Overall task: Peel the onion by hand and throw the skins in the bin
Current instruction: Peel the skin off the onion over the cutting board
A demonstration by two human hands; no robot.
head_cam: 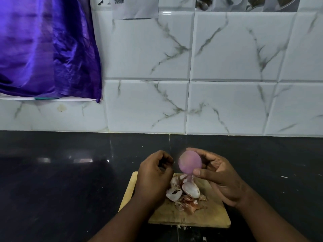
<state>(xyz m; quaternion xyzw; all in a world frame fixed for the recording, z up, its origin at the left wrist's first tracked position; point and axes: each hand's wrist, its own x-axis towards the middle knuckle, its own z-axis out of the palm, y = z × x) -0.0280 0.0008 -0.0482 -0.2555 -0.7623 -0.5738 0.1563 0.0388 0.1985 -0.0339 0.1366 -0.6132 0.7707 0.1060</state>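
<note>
onion: the onion (190,162) is up in the air at lower centre of the frame, above the cutting board (209,217). It looks pretty much bare and purple, though it's a bit blurred.
right hand: the right hand (222,175) is wrapped round the onion from the right side, thumb low and fingers behind it.
left hand: the left hand (153,175) sits just left of the onion, not touching it. Its fingers are curled in, and I honestly can't tell if a scrap is pinched in there.
long axis: roughly upright, top end leaning a touch left. A strip of skin (189,179) dangles off the bottom end.
key relation: that strip hangs below the onion, right of the left hand and under the right thumb. The left hand is the free one and close, so my guess is it goes down and right to pull it off.
skins: the loose skins (183,193) are piled on the board, directly under the onion and between the wrists.
bin: not in the frame anywhere, only dark desk (70,172) around the board, so the dumping step isn't done yet.
</note>
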